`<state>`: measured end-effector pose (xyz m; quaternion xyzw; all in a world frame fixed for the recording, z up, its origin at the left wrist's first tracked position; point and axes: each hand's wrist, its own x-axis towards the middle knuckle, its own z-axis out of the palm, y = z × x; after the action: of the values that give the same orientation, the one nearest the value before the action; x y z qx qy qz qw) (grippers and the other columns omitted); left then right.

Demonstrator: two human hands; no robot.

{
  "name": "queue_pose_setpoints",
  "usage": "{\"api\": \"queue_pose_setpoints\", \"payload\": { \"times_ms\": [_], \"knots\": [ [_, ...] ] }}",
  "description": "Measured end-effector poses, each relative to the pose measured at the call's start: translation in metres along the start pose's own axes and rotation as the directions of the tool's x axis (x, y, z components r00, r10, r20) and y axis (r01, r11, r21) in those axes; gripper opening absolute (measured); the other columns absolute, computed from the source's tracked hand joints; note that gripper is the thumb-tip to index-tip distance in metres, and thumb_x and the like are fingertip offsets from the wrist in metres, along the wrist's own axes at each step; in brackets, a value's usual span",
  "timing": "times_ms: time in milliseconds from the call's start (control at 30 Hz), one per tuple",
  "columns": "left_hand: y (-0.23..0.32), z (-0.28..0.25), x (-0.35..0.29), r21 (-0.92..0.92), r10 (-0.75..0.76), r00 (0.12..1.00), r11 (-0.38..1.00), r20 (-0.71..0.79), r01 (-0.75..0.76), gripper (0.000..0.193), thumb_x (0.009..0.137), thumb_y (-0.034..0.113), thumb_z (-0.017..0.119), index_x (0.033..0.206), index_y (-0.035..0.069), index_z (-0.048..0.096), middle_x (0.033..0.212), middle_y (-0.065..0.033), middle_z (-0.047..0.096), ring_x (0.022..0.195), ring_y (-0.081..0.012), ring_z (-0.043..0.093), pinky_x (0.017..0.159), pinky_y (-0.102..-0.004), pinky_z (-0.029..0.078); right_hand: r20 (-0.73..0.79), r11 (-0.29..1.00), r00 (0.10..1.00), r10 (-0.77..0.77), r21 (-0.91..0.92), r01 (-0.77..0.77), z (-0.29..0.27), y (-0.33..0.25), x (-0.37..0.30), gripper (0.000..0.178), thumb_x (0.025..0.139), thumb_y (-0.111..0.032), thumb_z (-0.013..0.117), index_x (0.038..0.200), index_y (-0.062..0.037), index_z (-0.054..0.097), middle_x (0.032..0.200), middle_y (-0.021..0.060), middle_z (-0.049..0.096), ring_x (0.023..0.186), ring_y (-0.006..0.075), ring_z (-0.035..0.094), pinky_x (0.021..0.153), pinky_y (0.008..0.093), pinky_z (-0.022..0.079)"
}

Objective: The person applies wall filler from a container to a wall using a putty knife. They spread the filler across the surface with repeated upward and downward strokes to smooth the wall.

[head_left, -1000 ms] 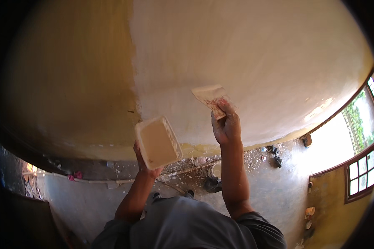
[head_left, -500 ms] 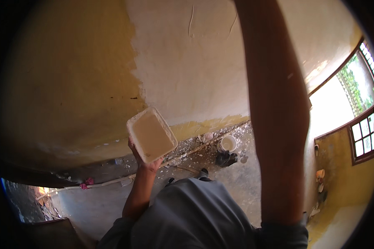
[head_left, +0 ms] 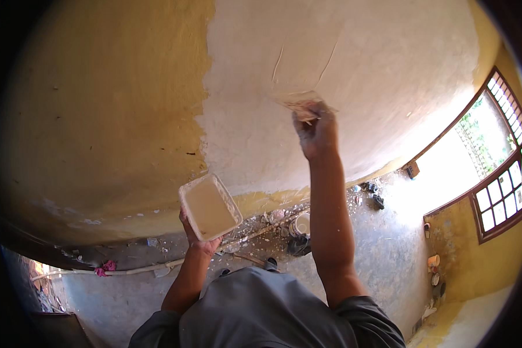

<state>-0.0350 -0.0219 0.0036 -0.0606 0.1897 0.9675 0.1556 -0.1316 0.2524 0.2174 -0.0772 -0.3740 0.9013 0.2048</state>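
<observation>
Scraper (head_left: 296,104) blurred; bucket (head_left: 302,224) partly behind right forearm (head_left: 330,214); left hand (head_left: 203,244) partly hidden under tub (head_left: 227,198).

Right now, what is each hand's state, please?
Left hand: holding a pale, rectangular, open-topped tub.
Right hand: closed on a flat, pale, reddish-smeared scraper, blurred.

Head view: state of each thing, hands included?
Tray: open-topped, held up
Paste: pale, in the tray
Wall: part pale-coated, part yellow
Spreader: motion-blurred; wall contact unclear
Left hand: gripping the tray
Right hand: gripping the spreader
Bucket: open-topped, partly hidden by the forearm
Floor: pale flecks near the wall
</observation>
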Motion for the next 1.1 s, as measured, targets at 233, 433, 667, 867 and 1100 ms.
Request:
{"api": "queue_pose_setpoints", "payload": {
  "times_ms": [233,433,667,867,1100],
  "knots": [
    [0.012,0.000,-0.011,-0.079,0.018,1.000,0.997,-0.020,-0.020,0.067,0.089,0.066,0.050,0.138,0.021,0.049,0.131,-0.0019,0.057,0.118,-0.0279,0.057,0.094,-0.0547,0.050,0.120,0.988,0.993,0.008,0.150,-0.026,0.112,-0.024,0.055,0.011,0.093,-0.009,0.056,0.088,-0.0011,0.051,0.090,0.0143,0.055,0.092,0.0281,0.057,0.081,0.0357,0.060],
    [0.005,0.007,-0.007,-0.072,-0.023,0.998,0.997,-0.058,0.019,0.065,0.089,0.065,0.052,0.137,0.021,0.050,0.131,-0.0011,0.057,0.118,-0.0263,0.057,0.094,-0.0542,0.050,0.262,0.989,0.955,-0.138,-0.008,0.145,0.195,-0.138,0.146,0.019,0.092,-0.015,0.051,0.093,0.0039,0.056,0.096,0.0171,0.063,0.084,0.0269,0.062,0.071,0.0356,0.059],
    [0.004,0.002,-0.003,-0.121,-0.023,0.999,0.992,0.027,0.026,0.065,0.087,0.067,0.051,0.134,0.023,0.053,0.127,0.0001,0.059,0.114,-0.0254,0.059,0.093,-0.0527,0.050,0.351,0.938,0.880,-0.319,-0.016,0.346,0.168,-0.167,0.073,0.018,0.094,-0.006,0.052,0.104,0.0092,0.051,0.102,0.0194,0.061,0.097,0.0292,0.062,0.088,0.0374,0.056],
    [0.001,-0.012,0.001,-0.213,-0.037,0.999,0.977,-0.037,0.029,0.071,0.085,0.070,0.051,0.138,0.023,0.049,0.132,-0.0051,0.057,0.117,-0.0357,0.058,0.084,-0.0702,0.050,0.024,0.994,0.996,-0.081,-0.069,0.082,0.009,-0.039,0.027,0.014,0.088,-0.002,0.054,0.100,0.0024,0.059,0.096,0.0158,0.061,0.086,0.0269,0.063,0.081,0.0351,0.059],
    [0.004,0.000,-0.003,-0.084,-0.008,0.992,0.997,-0.127,-0.003,0.071,0.085,0.072,0.048,0.137,0.024,0.049,0.129,-0.0031,0.058,0.113,-0.0335,0.060,0.079,-0.0649,0.054,-0.058,0.995,0.993,-0.098,-0.022,0.097,-0.006,-0.014,0.047,0.008,0.086,-0.004,0.054,0.090,0.0033,0.054,0.091,0.0167,0.057,0.083,0.0279,0.061,0.076,0.0348,0.060]
  ]
}}
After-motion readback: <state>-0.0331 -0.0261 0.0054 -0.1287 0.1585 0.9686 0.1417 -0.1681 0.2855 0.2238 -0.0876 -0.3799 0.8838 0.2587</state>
